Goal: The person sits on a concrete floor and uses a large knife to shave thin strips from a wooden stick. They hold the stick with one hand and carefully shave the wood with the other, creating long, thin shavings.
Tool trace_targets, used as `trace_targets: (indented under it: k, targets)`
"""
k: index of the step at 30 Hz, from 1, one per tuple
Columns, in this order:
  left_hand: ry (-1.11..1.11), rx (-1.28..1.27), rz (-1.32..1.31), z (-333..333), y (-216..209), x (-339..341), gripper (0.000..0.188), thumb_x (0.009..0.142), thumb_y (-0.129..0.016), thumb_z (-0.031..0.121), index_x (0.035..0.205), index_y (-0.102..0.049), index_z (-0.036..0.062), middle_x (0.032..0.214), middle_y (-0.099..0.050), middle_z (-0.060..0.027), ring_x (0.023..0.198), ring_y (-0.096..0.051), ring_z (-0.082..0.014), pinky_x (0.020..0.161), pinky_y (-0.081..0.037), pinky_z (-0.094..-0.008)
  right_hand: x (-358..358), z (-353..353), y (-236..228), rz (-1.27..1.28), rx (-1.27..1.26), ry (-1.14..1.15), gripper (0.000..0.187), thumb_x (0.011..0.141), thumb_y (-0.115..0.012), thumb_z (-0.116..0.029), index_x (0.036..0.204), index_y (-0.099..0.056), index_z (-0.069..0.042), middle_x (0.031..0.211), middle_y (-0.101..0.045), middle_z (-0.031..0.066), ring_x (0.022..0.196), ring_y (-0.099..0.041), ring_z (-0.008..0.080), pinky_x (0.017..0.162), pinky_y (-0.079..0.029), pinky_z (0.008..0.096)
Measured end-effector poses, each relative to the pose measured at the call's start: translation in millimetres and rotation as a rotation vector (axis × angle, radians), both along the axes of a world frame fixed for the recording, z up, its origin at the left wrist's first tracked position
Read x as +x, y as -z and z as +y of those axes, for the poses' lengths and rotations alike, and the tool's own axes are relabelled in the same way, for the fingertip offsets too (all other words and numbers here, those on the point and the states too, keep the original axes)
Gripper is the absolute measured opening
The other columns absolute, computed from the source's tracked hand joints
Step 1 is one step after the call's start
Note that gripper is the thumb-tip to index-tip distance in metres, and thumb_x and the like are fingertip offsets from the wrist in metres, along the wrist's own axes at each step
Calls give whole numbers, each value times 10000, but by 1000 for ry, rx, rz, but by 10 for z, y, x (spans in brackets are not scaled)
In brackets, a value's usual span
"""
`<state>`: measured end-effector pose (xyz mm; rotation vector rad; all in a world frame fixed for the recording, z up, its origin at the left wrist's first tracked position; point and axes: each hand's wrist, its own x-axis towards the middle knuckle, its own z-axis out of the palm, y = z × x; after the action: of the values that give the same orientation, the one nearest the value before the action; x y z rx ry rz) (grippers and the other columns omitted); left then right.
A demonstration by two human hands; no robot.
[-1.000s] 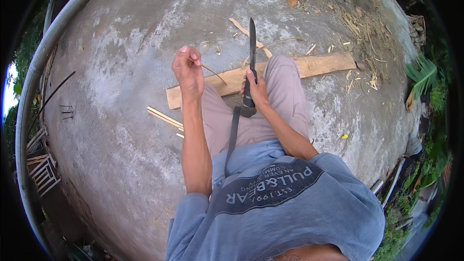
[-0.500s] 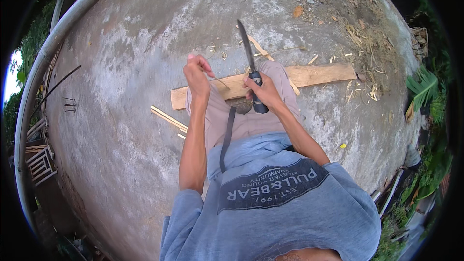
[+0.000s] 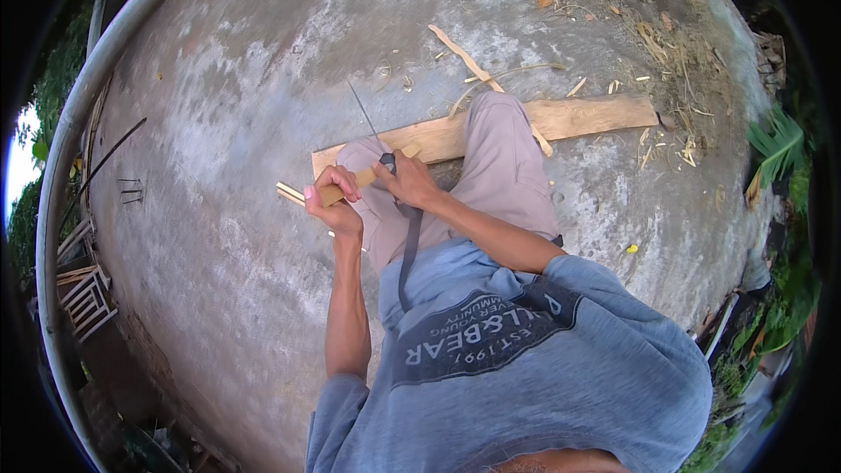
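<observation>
From far away I am watching through the head camera. A flat tan strip of wood or bamboo [image 3: 364, 177] is slanting above the left thigh of the pinkish-grey trousers [image 3: 499, 136], between the two hands. The left hand [image 3: 333, 188] is closing its curled fingers around the nearer end. The right hand [image 3: 407, 180] is gripping a dark-bladed knife with a black handle [image 3: 386, 158], and the strip is passing by its fingers; whether they are also pressing the strip, I cannot tell.

The hands, well apart half a second ago, are now coming almost together. The strip is showing a broad face instead of a thin line, and the blade is leaning more to the left. I am judging that knife and strip are now working as a pair, though I am not seeing if the edge is touching.

Farther out, a long light-brown wooden plank [image 3: 596, 113] is lying crosswise on the grey concrete ground [image 3: 219, 228]. Thin pale sticks [image 3: 291, 194] are resting beyond the left hand.
</observation>
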<state>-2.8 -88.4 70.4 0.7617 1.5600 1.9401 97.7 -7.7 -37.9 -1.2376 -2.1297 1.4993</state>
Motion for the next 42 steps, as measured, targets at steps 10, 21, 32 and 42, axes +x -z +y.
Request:
trace_targets:
  k: [10,21,32,42]
  targets:
    - [215,-27,-68,952,-253,139,886,979,-86,780,712,-522,56,631,-475,-29,586,-433,-141,642,-375,-300,418,624,-399,228,-88,207,595,994,-600,-436,1250,-554,100,972,-715,224,828,-729,311,790,-568,392]
    - [218,102,-88,1190,32,714,614,1075,-426,532,712,-542,51,652,-496,2,634,-468,-92,594,-383,-275,1302,523,-2156,550,-273,40,506,1069,-520,-346,1465,-463,-35,783,-565,48,539,-583,125,516,-516,279]
    - [204,-22,-126,1103,45,718,609,1072,-473,498,651,-484,59,614,-435,28,595,-395,-71,546,-335,-273,1226,317,-2087,501,-333,-11,434,1097,-425,-374,1328,-553,-29,768,-572,63,502,-566,122,464,-463,269]
    - [171,2,-83,1122,40,759,611,1061,-483,520,652,-496,66,608,-437,42,585,-385,-65,541,-327,-266,1230,296,-2110,512,-324,13,418,1095,-433,-358,1291,-561,-12,761,-582,61,502,-572,128,467,-469,273]
